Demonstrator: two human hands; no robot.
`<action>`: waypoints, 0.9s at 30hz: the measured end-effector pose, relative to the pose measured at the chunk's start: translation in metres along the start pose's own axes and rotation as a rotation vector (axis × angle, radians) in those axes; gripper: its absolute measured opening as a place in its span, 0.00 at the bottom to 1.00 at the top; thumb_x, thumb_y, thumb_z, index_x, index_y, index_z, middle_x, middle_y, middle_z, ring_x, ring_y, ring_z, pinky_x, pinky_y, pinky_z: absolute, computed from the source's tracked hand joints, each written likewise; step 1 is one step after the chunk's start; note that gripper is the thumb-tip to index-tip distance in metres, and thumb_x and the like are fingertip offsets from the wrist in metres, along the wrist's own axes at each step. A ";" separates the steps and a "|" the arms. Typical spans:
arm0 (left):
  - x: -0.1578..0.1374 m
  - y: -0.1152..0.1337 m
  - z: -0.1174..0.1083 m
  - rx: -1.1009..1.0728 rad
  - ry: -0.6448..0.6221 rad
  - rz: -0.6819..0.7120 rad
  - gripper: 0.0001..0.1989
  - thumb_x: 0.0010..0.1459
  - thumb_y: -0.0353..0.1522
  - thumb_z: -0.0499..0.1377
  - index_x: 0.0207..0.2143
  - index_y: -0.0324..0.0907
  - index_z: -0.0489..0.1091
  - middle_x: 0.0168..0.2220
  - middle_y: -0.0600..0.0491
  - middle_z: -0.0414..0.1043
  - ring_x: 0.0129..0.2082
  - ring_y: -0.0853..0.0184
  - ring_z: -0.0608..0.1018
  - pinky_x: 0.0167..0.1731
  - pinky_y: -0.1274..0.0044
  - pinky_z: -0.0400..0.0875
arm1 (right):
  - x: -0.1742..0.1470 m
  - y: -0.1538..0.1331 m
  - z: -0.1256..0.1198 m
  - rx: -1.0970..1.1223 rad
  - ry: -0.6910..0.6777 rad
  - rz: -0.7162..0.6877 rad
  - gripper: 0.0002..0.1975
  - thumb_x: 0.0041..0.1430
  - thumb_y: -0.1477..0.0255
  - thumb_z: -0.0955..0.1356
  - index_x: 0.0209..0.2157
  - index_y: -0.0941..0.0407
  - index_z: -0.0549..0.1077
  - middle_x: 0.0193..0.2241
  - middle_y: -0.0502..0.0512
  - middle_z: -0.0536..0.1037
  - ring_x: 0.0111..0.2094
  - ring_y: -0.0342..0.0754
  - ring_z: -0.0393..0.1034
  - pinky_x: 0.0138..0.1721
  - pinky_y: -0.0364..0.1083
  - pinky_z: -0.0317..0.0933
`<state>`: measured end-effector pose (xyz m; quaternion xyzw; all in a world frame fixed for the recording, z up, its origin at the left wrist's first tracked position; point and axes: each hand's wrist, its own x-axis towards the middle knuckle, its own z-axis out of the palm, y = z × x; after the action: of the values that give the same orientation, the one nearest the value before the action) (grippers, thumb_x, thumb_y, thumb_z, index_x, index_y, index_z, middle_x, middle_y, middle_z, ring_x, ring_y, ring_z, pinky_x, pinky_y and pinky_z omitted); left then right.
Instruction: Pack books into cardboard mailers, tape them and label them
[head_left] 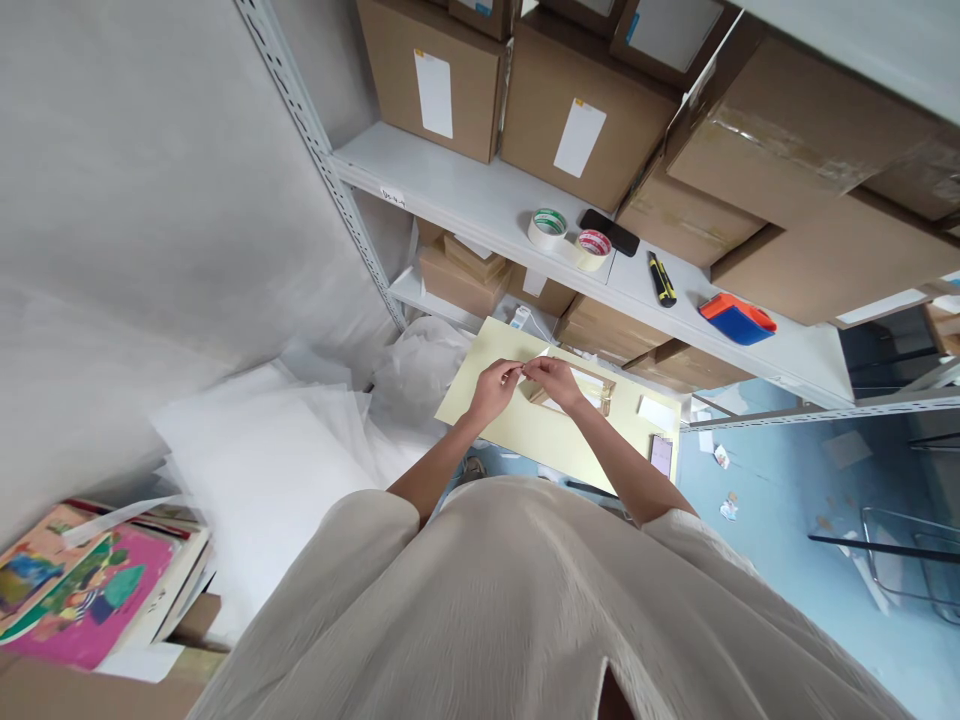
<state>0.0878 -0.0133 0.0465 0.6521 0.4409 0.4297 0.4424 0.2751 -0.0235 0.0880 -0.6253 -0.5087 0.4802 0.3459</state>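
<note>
My left hand (495, 388) and my right hand (553, 378) meet above a pale yellow table (517, 425), fingertips pinched together. What they pinch between them is too small to make out; a thin white edge shows just beyond the right fingers. Under and beside my right hand lies a shallow brown frame or open box (604, 396) with white inside, partly hidden by the hand and forearm. To its right are a white card (657, 413) and a phone with a lit screen (661, 455).
Over the table's far side runs a grey shelf (465, 190) with cardboard boxes (585, 110), two tape rolls (548, 229), a dark phone (609, 232), a box cutter (661, 279) and an orange-blue tool (738, 318). White sheets (262, 450) and books (112, 590) lie left.
</note>
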 end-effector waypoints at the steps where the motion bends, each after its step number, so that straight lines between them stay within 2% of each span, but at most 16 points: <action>1: 0.000 0.001 0.000 -0.005 0.002 -0.008 0.11 0.74 0.36 0.61 0.46 0.47 0.85 0.46 0.47 0.87 0.45 0.61 0.86 0.49 0.70 0.83 | 0.000 0.000 0.000 -0.006 -0.004 -0.004 0.19 0.54 0.50 0.75 0.32 0.52 0.81 0.34 0.54 0.84 0.42 0.55 0.78 0.49 0.53 0.71; 8: -0.002 0.001 -0.001 -0.056 0.030 -0.072 0.10 0.72 0.39 0.63 0.41 0.46 0.84 0.43 0.48 0.87 0.44 0.60 0.86 0.48 0.70 0.82 | -0.002 -0.001 0.004 -0.083 -0.011 -0.021 0.18 0.57 0.50 0.74 0.34 0.51 0.81 0.35 0.54 0.84 0.40 0.53 0.75 0.44 0.51 0.70; 13: -0.002 -0.006 -0.003 -0.076 0.039 -0.151 0.11 0.69 0.37 0.61 0.33 0.47 0.77 0.34 0.53 0.85 0.37 0.62 0.85 0.45 0.71 0.80 | 0.001 0.005 0.008 -0.089 -0.002 -0.017 0.15 0.56 0.54 0.73 0.32 0.51 0.79 0.35 0.53 0.84 0.39 0.53 0.75 0.44 0.51 0.70; 17: 0.004 -0.018 -0.009 -0.132 0.111 -0.248 0.09 0.68 0.38 0.61 0.33 0.48 0.72 0.32 0.54 0.82 0.35 0.63 0.84 0.40 0.72 0.79 | 0.008 0.012 0.008 -0.081 0.015 -0.009 0.12 0.54 0.57 0.72 0.30 0.51 0.76 0.32 0.51 0.82 0.37 0.52 0.74 0.44 0.51 0.69; 22: 0.018 -0.036 -0.033 -0.342 0.259 -0.426 0.12 0.66 0.44 0.61 0.34 0.48 0.67 0.31 0.54 0.78 0.33 0.65 0.82 0.37 0.73 0.79 | 0.019 0.019 0.004 -0.075 0.045 -0.004 0.09 0.50 0.60 0.71 0.27 0.51 0.75 0.28 0.50 0.79 0.34 0.51 0.71 0.41 0.50 0.67; 27: 0.021 -0.048 -0.076 -0.462 0.414 -0.481 0.16 0.64 0.47 0.62 0.33 0.49 0.61 0.28 0.57 0.70 0.31 0.67 0.79 0.37 0.73 0.79 | 0.036 0.021 0.003 -0.174 0.020 -0.021 0.08 0.49 0.60 0.70 0.25 0.50 0.75 0.26 0.49 0.79 0.33 0.51 0.70 0.38 0.49 0.65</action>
<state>0.0110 0.0323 0.0221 0.3130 0.5527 0.5241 0.5673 0.2798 0.0063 0.0584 -0.6522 -0.5516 0.4244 0.3004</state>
